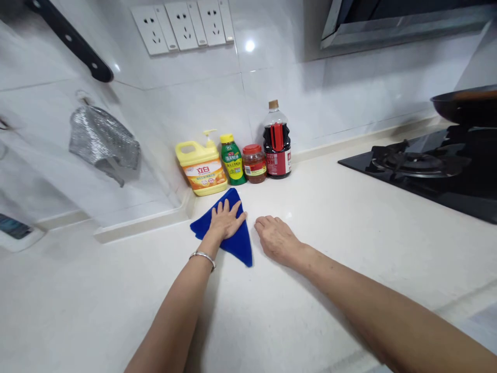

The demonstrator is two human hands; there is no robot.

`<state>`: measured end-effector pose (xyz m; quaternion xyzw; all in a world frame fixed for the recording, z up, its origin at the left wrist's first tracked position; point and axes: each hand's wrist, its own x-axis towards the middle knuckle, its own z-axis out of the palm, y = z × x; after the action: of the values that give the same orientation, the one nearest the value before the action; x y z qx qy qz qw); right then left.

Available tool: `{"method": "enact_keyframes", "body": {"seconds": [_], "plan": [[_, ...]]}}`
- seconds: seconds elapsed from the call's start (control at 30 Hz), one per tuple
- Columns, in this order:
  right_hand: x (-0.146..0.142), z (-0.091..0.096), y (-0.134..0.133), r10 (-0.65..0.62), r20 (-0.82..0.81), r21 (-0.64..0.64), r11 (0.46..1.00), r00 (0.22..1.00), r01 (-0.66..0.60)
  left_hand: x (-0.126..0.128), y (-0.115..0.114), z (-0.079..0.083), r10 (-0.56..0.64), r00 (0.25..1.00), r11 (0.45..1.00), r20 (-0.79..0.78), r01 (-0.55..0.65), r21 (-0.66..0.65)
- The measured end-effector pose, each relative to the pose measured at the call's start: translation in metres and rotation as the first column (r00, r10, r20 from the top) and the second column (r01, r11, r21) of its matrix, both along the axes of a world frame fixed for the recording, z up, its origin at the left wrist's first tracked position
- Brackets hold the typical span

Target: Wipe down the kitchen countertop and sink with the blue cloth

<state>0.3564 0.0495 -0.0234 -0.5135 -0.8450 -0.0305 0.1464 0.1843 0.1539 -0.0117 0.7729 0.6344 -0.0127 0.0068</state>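
Observation:
My left hand [226, 220] lies flat with fingers spread on a blue cloth [238, 243] that is spread on the white countertop [330, 228]. A silver bangle sits on that wrist. My right hand [275, 237] rests on the bare counter just right of the cloth, fingers curled down loosely with nothing in them. Behind the cloth, against the tiled wall, stand a yellow dish soap bottle [202, 167], a green bottle [232, 159], a red-lidded jar [253, 163] and a dark soy sauce bottle [277, 142].
A black gas hob [423, 168] with a dark pan [464, 103] is at the right. A silver scouring cloth [103, 141] hangs on the left wall, a knife handle [72, 40] above it. Wall sockets [182, 25] sit at the top. A range hood [388, 20] overhangs.

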Motion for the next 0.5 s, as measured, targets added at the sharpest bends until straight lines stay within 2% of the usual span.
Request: {"method": "enact_keyframes", "body": {"seconds": [0.17,0.27,0.37,0.5], "plan": [[-0.001,-0.003,0.004,-0.022,0.011,0.023,0.999,1.000,0.022,0.007,0.026,0.001,0.028,0.999,1.000,0.020,-0.028,-0.002],[0.002,-0.002,0.005,-0.017,0.010,0.049,0.999,1.000,0.017,0.008,0.032,0.002,0.035,0.999,0.999,0.024,-0.035,0.003],[0.007,0.000,0.006,0.005,0.005,0.043,0.999,1.000,-0.005,0.008,0.028,0.003,0.039,0.999,0.999,0.017,-0.039,0.003],[0.016,0.000,0.011,0.057,-0.014,0.019,0.998,0.998,-0.057,0.005,0.005,0.003,0.029,1.000,1.000,-0.007,-0.030,-0.003]]}}
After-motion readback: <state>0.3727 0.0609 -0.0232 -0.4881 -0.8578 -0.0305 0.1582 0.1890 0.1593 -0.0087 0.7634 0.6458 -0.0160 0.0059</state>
